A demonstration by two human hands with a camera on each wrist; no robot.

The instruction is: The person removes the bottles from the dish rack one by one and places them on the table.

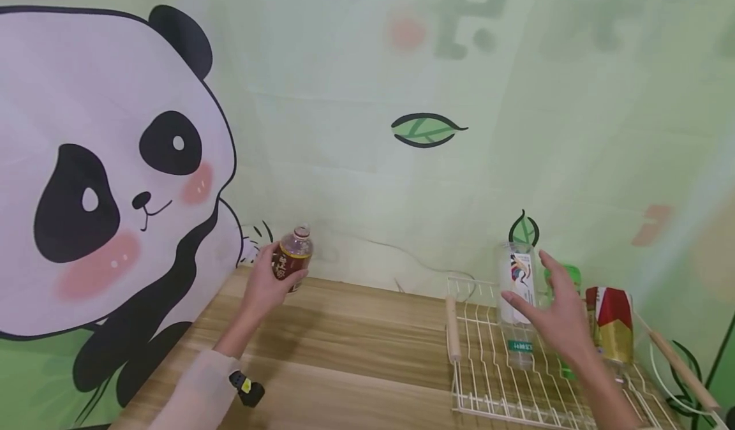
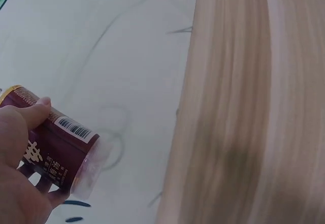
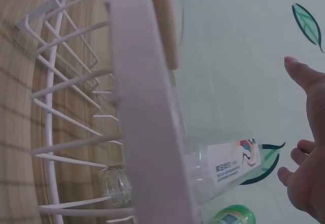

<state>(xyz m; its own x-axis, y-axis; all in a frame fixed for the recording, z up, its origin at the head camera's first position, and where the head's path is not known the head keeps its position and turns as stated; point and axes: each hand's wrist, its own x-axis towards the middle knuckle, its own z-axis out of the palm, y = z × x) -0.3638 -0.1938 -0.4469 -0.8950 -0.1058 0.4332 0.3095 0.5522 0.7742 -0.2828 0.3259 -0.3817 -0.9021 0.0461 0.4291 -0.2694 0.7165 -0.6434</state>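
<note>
My left hand (image 1: pixel 267 278) grips a clear plastic bottle (image 1: pixel 294 258) with a dark red label, fingers and thumb wrapped around its body. It is held above the far left part of the wooden table, neck up. In the left wrist view, a barcode and pale characters show on the bottle's label (image 2: pixel 63 153). On the right, my right hand (image 1: pixel 565 315) is open, thumb and fingers spread beside a clear bottle (image 1: pixel 517 289) with a white label. This bottle stands neck down in a white wire rack (image 1: pixel 488 353); its neck (image 3: pixel 117 186) shows between the wires in the right wrist view.
A green container (image 1: pixel 571 274) and a red and gold container (image 1: pixel 611 321) stand in the rack behind my right hand. The rack has wooden handles (image 1: pixel 453 328) at its sides. Behind the wooden table (image 1: pixel 333 347) hangs a pale green cloth (image 1: pixel 344 162) printed with a panda.
</note>
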